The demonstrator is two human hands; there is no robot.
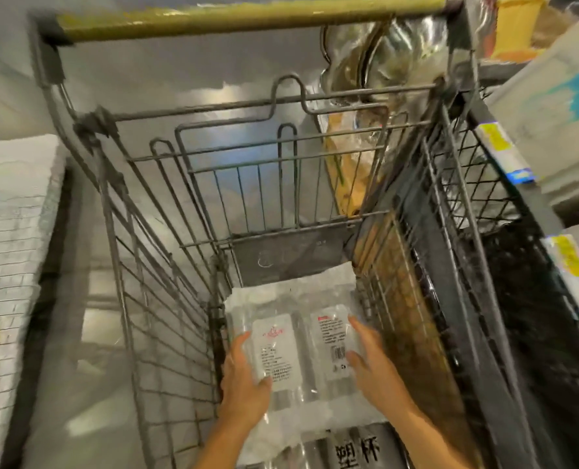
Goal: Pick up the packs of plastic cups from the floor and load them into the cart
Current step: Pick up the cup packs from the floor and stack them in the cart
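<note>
Placement step under way: both hands are down inside the wire shopping cart [288, 262]. The left hand [244, 377] clasps the left edge of a clear pack of plastic cups [301, 336], thumb over the top, and the right hand [372, 363] is curled round its right edge. The pack is low in the basket over white wrapped packs [281, 292], just beyond another pack printed with black characters [357, 448]; next, I'd judge, it needs settling flat, both grips releasing, and the arms lifting clear of the wires to fetch another from the floor.
</note>
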